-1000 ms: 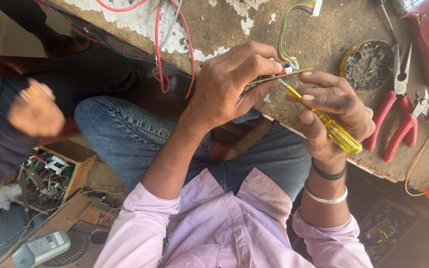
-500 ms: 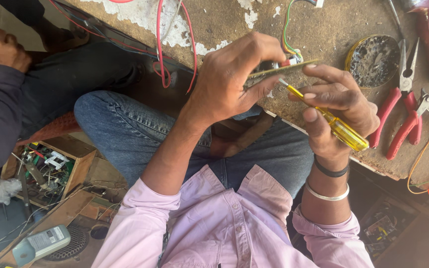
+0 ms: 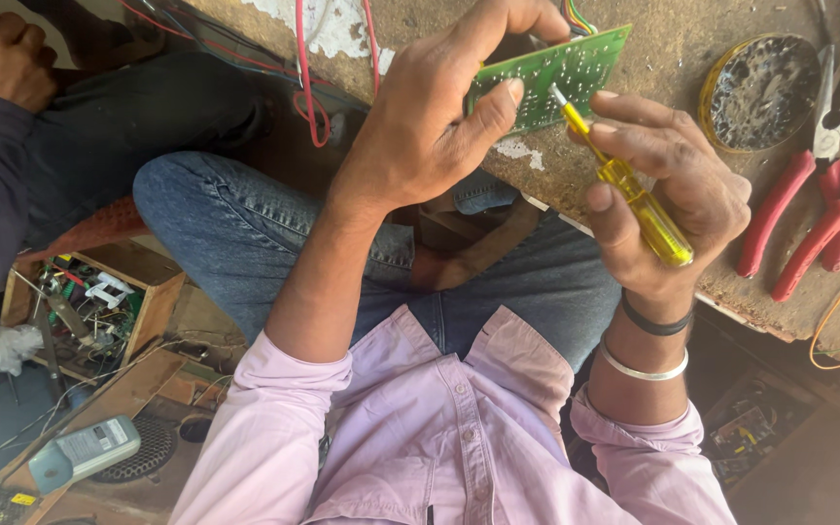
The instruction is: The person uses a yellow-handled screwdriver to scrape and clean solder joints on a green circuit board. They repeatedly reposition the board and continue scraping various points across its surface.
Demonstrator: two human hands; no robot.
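Pinching a green circuit board [image 3: 554, 76] between thumb and fingers, the left hand [image 3: 430, 126] is holding it tilted above the near edge of the workbench [image 3: 653, 29], clamped along the board's left end. The right hand [image 3: 663, 194] is closing its fingers around a yellow-handled screwdriver [image 3: 634, 199], with the metal tip touching the board's face just right of the left thumb. Coloured wires [image 3: 576, 15] are running off the board's top edge (partly hidden behind the fingers).

Open room is lying mostly below the board, where the bench edge is dropping away to the jeans-clad lap [image 3: 245, 233]. Right of the screwdriver hand, a round tin [image 3: 758, 92] is sitting on the bench, and red-handled pliers [image 3: 799, 194] are lying just beyond it, near the wrist side. Red wires [image 3: 308, 87] are hanging over the bench to the left.

Farther left, another person's hand [image 3: 7, 58] is resting well apart. A wooden box of small parts [image 3: 99, 301] and a grey handheld meter [image 3: 85, 452] are lying on the floor.
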